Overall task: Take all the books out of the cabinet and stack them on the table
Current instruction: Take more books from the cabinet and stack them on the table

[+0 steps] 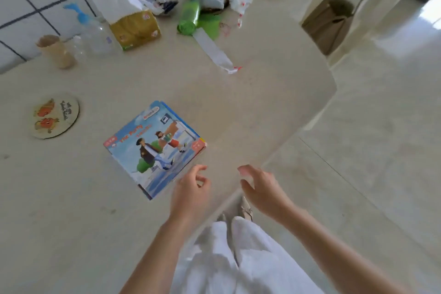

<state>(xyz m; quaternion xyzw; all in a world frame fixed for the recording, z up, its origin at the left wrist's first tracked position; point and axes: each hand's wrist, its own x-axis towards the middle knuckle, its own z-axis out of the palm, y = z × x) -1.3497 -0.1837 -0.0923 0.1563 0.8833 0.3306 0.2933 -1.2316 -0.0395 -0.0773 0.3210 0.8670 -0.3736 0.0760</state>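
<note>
Nearest, left hand [191,188] and right hand [260,188] with fingers [199,169] loosely spread, grasping nothing, just short of a small stack of picture books [155,148] flat on the tabletop [238,107], tissue pack [133,26] and green roll [189,16] beyond.

Both forearms bare, no sleeves, no rings/watch visible on left hand [191,192] or right hand [261,190]. Loose white trousers [238,260] below hands; pale pointed shoe [245,209] w/ thin strap at hem.
</note>
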